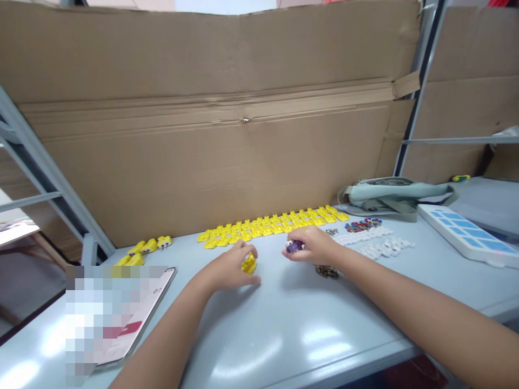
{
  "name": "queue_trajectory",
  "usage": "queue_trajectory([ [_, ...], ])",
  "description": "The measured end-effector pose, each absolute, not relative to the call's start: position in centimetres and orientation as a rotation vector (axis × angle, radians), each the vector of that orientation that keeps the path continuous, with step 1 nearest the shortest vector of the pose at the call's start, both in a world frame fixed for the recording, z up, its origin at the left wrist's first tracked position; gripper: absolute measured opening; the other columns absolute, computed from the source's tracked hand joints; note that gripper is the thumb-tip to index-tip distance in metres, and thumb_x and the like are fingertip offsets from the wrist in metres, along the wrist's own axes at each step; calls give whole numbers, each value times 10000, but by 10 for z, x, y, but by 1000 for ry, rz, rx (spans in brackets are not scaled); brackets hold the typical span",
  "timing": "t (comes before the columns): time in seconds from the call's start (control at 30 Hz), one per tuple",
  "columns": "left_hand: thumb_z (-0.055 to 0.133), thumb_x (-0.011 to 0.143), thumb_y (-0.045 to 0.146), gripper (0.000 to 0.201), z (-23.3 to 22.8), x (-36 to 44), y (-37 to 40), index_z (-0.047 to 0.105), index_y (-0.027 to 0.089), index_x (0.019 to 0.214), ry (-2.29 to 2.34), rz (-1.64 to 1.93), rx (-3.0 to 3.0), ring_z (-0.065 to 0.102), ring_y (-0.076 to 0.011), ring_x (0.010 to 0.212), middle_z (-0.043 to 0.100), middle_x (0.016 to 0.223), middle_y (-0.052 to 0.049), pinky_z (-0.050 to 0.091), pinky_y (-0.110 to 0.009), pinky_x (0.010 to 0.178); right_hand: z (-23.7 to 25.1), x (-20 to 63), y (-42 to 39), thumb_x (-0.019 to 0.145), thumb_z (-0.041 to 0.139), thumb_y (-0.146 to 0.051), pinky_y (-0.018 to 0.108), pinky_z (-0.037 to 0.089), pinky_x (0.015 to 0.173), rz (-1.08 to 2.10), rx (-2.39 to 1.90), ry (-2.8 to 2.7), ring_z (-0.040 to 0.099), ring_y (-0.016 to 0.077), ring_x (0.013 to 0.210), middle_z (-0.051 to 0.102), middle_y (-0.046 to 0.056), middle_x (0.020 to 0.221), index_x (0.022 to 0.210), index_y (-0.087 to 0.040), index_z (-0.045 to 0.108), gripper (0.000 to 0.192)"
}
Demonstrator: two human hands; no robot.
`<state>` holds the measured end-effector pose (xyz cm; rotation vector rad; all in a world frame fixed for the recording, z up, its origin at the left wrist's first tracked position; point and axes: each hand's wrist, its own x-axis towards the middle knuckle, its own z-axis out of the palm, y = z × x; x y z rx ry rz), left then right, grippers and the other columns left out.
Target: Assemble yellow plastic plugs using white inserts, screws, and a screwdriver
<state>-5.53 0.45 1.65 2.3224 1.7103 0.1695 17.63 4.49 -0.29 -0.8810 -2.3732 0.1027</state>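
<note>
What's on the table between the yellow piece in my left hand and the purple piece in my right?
Nothing: in the head view, only bare grey table separates the yellow piece from the purple piece.

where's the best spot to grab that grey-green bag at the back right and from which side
Probably the strap that loops out in front of the bag, taken from above on the near side. The bag lies flat and slack against the cardboard wall, so its rear is shut off, and the white tray crowds its right. The loop is the one raised, free part.
</note>
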Motion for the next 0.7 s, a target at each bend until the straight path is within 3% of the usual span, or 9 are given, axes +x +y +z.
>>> queue_trajectory([
  [0.1,481,699,295,237,13,-58,6,551,252,921,1706,78,2362,559,-171,783,503,990,-20,425,-276,696,-2,177,46,745,552,-365,200,228,523,107,-888,-2377,406,87,540,498,-8,555,580,-158,494,271],
  [0.2,424,713,204,267,11,-62,9,551,256,942,1777,25,2365,565,-178,799,509,965,-33,423,-282,707,-2,178,47,745,549,-368,200,228,525,108,-896,-2387,402,89,543,492,-7,553,576,-157,490,277],
  [0.47,425,768,227,274,16,-77,13,566,265,1000,1866,-160,2230,590,-195,831,533,1010,-66,437,-295,737,-1,178,46,740,546,-358,200,213,508,129,-901,-2412,371,86,515,453,-13,530,557,-159,479,279],
  [0.57,386,804,240,322,27,-88,15,523,223,1094,2211,-139,2091,603,-218,826,541,1081,-115,443,-308,707,-1,177,46,737,545,-363,199,214,504,126,-900,-2422,357,87,508,440,-15,525,551,-162,474,283],
  [0.7,363,799,153,380,33,-108,24,471,109,1160,2806,-90,1821,587,-324,935,580,1022,-223,431,-335,680,-2,177,46,731,542,-361,200,218,507,111,-896,-2444,343,88,510,440,-14,520,537,-165,452,290],
])
